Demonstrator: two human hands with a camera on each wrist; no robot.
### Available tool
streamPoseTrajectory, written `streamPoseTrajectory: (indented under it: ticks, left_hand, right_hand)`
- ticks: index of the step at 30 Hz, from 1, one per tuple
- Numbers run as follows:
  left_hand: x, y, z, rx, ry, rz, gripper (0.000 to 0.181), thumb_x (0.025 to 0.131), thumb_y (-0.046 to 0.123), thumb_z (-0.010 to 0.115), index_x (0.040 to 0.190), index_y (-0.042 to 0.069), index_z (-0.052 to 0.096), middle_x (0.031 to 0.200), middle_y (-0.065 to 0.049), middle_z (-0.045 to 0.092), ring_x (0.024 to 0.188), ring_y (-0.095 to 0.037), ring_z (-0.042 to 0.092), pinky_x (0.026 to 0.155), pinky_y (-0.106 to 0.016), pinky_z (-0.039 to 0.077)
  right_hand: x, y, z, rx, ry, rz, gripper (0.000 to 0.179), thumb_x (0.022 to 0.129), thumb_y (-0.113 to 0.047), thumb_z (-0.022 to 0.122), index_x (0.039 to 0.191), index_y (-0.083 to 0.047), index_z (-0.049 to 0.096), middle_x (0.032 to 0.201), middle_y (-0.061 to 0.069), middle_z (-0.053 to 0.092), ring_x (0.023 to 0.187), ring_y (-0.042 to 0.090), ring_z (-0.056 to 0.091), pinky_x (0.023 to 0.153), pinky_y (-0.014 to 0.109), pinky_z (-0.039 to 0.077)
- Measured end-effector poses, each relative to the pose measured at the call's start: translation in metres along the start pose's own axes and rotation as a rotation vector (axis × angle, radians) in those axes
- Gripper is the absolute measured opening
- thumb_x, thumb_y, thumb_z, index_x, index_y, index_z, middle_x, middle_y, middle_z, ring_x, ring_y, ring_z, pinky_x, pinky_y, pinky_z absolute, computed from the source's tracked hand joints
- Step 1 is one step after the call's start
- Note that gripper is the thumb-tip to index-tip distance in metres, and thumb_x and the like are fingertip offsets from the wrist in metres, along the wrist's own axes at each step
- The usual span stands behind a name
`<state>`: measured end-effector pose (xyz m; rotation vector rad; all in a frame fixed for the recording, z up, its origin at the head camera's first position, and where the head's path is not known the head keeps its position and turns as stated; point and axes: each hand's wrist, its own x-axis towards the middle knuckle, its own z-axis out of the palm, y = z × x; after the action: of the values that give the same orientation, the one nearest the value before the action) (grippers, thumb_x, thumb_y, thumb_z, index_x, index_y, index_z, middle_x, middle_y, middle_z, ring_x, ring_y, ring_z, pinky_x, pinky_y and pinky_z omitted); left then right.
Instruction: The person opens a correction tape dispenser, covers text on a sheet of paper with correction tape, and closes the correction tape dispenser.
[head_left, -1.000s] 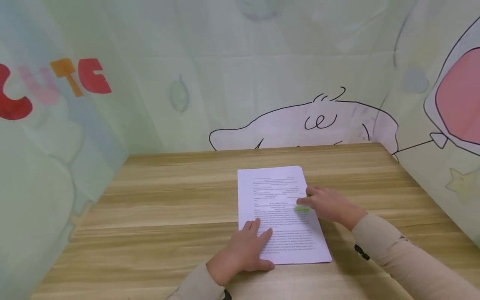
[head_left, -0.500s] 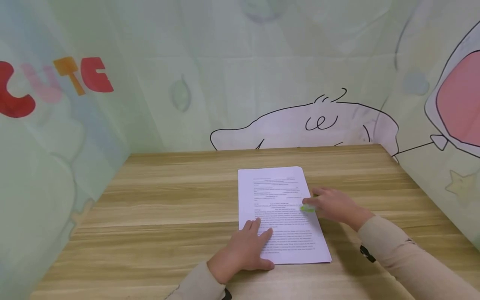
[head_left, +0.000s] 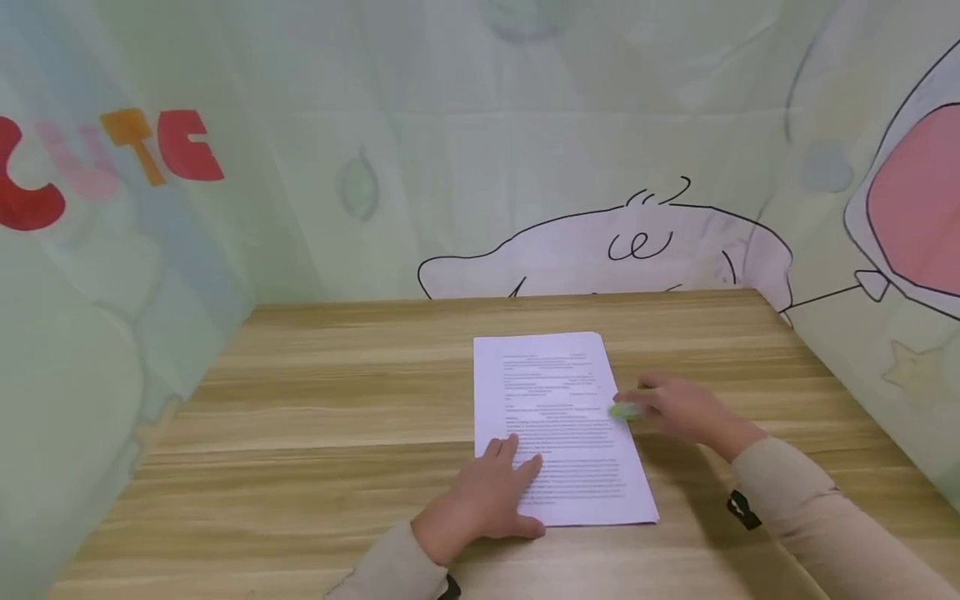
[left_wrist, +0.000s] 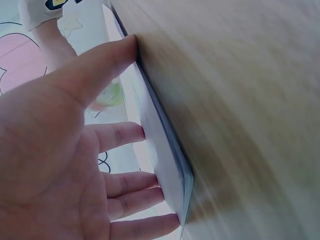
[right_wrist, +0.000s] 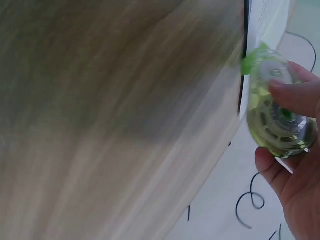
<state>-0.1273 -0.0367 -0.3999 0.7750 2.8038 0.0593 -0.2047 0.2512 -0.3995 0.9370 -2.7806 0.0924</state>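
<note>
A stack of printed paper lies on the wooden table, dense with lines of text. My left hand presses on its lower left part with fingers spread; in the left wrist view the fingertips touch the top sheet and the thumb is at the near edge. Pinched in my right hand is a clear green correction tape dispenser, its light green tip at the right side of the sheet. Whether the tip touches the paper cannot be told.
The wooden table reaches back to a printed cloth backdrop with cartoon drawings. That cloth also stands along the left and right sides.
My right hand has slid a little to the right with the correction tape, drawing toward the sheet's right edge. The left hand stays in place on the paper.
</note>
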Motion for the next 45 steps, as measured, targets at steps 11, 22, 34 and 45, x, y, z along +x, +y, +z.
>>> streamPoseTrajectory:
  ticks: [11, 22, 34, 45]
  left_hand:
    - [-0.002, -0.002, 0.002, 0.003, 0.000, 0.006, 0.079, 0.073, 0.059, 0.065, 0.138, 0.021, 0.043, 0.144, -0.015, 0.034, 0.129, -0.029, 0.035, 0.098, -0.042, 0.041]
    - [-0.003, 0.001, 0.000, 0.021, -0.007, -0.004, 0.080, 0.074, 0.059, 0.064, 0.140, 0.022, 0.040, 0.146, -0.013, 0.033, 0.132, -0.031, 0.034, 0.098, -0.045, 0.042]
    - [-0.004, 0.001, -0.002, 0.020, -0.012, -0.007, 0.079, 0.074, 0.059, 0.065, 0.139, 0.021, 0.041, 0.147, -0.012, 0.032, 0.131, -0.029, 0.034, 0.097, -0.044, 0.043]
    - [-0.002, 0.000, -0.001, 0.020, -0.025, -0.008, 0.080, 0.073, 0.061, 0.065, 0.139, 0.024, 0.040, 0.149, -0.012, 0.030, 0.131, -0.028, 0.033, 0.097, -0.043, 0.043]
  right_hand:
    - [0.008, -0.018, -0.004, 0.146, 0.032, 0.139, 0.037, 0.080, -0.011, 0.068, 0.116, -0.022, 0.065, 0.091, 0.002, 0.059, 0.070, 0.011, 0.048, 0.058, 0.024, 0.040]
    - [0.020, -0.029, -0.006, 0.190, -0.012, 0.156, 0.040, 0.084, -0.015, 0.065, 0.123, -0.022, 0.060, 0.100, 0.009, 0.062, 0.074, 0.015, 0.054, 0.061, 0.030, 0.045]
    - [0.031, -0.036, -0.003, 0.211, -0.038, 0.145, 0.039, 0.085, -0.017, 0.064, 0.124, -0.023, 0.060, 0.114, 0.014, 0.062, 0.094, 0.025, 0.062, 0.074, 0.043, 0.051]
    - [0.037, -0.046, -0.003, 0.190, -0.085, 0.117, 0.038, 0.085, -0.015, 0.064, 0.121, -0.024, 0.061, 0.100, 0.008, 0.063, 0.078, 0.016, 0.056, 0.068, 0.034, 0.049]
